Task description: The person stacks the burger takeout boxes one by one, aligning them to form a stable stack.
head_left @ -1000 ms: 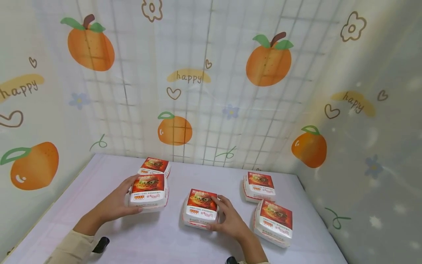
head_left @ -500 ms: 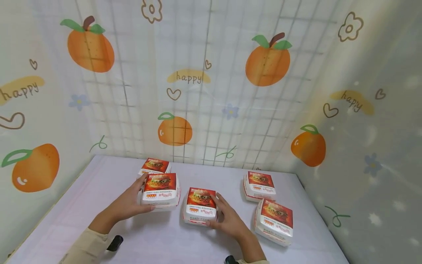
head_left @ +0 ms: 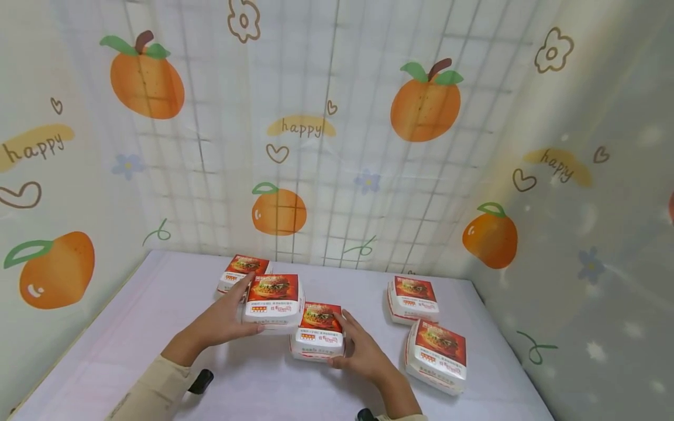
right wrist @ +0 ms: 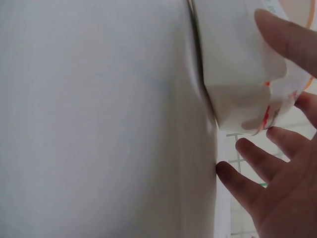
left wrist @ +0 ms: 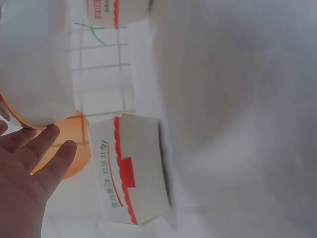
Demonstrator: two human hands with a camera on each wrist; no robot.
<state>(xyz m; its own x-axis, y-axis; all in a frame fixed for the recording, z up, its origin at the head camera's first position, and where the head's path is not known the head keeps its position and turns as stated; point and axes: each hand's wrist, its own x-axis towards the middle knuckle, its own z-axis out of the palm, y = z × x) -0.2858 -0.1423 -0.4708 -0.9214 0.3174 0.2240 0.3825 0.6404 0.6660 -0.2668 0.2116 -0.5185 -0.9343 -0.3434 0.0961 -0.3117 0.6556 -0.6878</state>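
Note:
My left hand [head_left: 223, 316] grips a white-and-red burger box [head_left: 274, 301] by its left side, thumb at the front. In the left wrist view the underside of this burger box [left wrist: 37, 64] shows, raised off the table. It overlaps the back left corner of a second burger box [head_left: 318, 333], which stands on the table. My right hand [head_left: 363, 351] holds that second box at its right side, thumb at the near corner and fingers further back. The right wrist view shows the same burger box [right wrist: 237, 54] resting on the table, with the lower fingers spread beside it.
Another burger box [head_left: 239, 275] stands at the back left, behind my left hand. Two more stand on the right, a rear box [head_left: 413, 298] and a nearer box [head_left: 437, 356]. A patterned curtain [head_left: 337, 158] closes off the back and sides of the white table [head_left: 258, 392].
My left hand has carried its burger box to the right, from in front of the back-left box to right beside the middle one. My right hand stays at the middle box.

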